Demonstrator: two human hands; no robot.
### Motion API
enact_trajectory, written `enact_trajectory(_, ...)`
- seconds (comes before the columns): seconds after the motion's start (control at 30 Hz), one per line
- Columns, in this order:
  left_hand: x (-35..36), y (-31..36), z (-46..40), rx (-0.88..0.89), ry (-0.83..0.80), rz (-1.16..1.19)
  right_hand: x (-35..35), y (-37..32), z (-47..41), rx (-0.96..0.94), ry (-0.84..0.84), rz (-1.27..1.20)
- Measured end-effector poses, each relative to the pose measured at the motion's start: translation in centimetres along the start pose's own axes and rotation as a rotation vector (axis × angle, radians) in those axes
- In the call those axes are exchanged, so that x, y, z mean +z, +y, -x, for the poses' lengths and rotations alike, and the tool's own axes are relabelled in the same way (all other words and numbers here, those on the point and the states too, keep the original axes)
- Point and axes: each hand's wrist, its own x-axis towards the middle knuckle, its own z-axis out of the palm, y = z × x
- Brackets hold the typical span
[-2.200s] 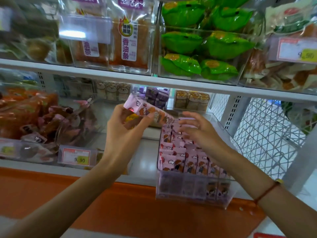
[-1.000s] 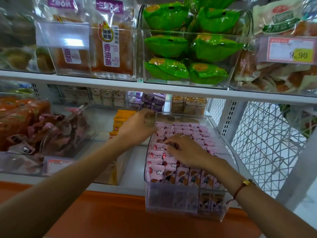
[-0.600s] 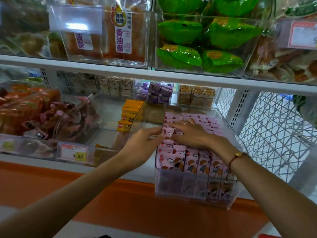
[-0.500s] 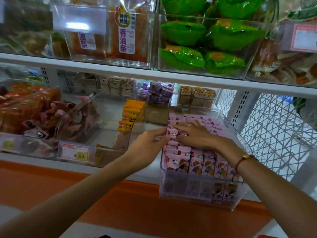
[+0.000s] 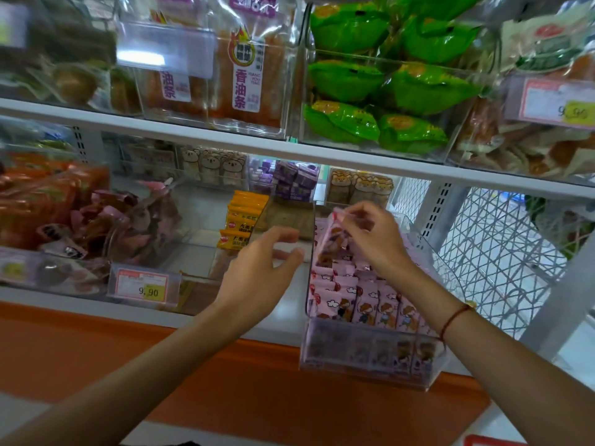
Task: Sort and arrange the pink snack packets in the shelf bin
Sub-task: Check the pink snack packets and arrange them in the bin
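Right hand [image 5: 370,239]: raised over the back of the bin, thumb and fingertips pinching the top edge of 1 pink packet [image 5: 331,235]; the packet hangs down with its lower end among the others, probably so it can be turned or slotted into a row.
Left hand [image 5: 262,272]: just left of the bin's side wall, fingers loosely curved and spread, holding nothing; it looks ready to steady the bin or take the packet.
Bin [image 5: 370,355]: clear plastic, on the lower shelf, its front overhanging the shelf edge, which gives easy reach from above.
Pink packets [image 5: 363,300]: inside the bin, standing upright in tight rows at the front with pictures facing out; toward the back they look looser, though blur hides detail.
Progress: front rows look tidy, so I'd judge the work is well along, with the back still to straighten.
Neighbours: yellow packets [image 5: 243,220] in the bin to the left; a price tag [image 5: 143,286] on the shelf front.
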Motion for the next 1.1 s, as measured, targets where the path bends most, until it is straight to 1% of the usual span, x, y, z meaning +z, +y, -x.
enact_trajectory(0.1,-0.8,0.9,0.3,0.054,0.027,0.097,-1.4,-2.4,2.2,-0.098,0.242,-0.131)
enact_trajectory(0.13,-0.9,1.2,0.5,0.077,0.009,0.136,-1.9,-3.1,3.0,-0.105,0.295,-0.163)
enact_trajectory(0.2,-0.8,1.8,1.0,0.111,-0.051,0.186,-2.3,-4.1,4.5,-0.036,0.331,-0.275)
enact_trajectory(0.3,-0.4,2.1,1.6,0.145,-0.113,0.161,-2.2,-4.8,6.6,0.18,0.261,-0.519)
enact_trajectory(0.37,-0.3,2.0,1.7,0.166,-0.124,0.169,-2.0,-5.0,7.4,0.273,0.222,-0.628)
enact_trajectory(0.5,-0.3,1.9,1.8,0.162,-0.14,0.2,-1.9,-5.1,8.0,0.363,0.231,-0.709)
enact_trajectory(0.57,-0.2,1.8,1.9,0.161,-0.136,0.205,-2.0,-5.0,7.9,0.394,0.199,-0.738)
enact_trajectory(0.6,-0.2,1.8,1.9,0.162,-0.133,0.212,-2.1,-4.9,7.9,0.405,0.153,-0.765)
enact_trajectory(0.7,0.0,2.0,2.1,0.167,-0.126,0.226,-2.4,-4.9,8.1,0.434,-0.059,-0.877)
enact_trajectory(0.73,0.1,2.0,2.2,0.167,-0.132,0.223,-2.3,-4.9,8.1,0.427,-0.102,-0.876)
enact_trajectory(0.77,0.1,2.1,2.4,0.167,-0.14,0.21,-2.3,-4.7,8.2,0.411,-0.11,-0.844)
enact_trajectory(0.83,0.3,2.4,2.7,0.187,-0.137,0.136,-2.2,-4.7,8.3,0.368,-0.047,-0.755)
enact_trajectory(0.9,0.3,2.6,3.0,0.246,-0.096,0.035,-2.0,-4.8,8.4,0.316,0.031,-0.641)
enact_trajectory(0.97,0.4,2.7,2.9,0.289,-0.07,-0.004,-2.0,-4.9,8.5,0.277,0.069,-0.536)
enact_trajectory(1.03,0.5,2.7,2.9,0.273,-0.086,0.005,-2.1,-4.8,8.5,0.266,0.045,-0.506)
enact_trajectory(1.1,0.6,2.7,2.8,0.22,-0.158,0.108,-2.3,-4.8,8.4,0.277,-0.031,-0.528)
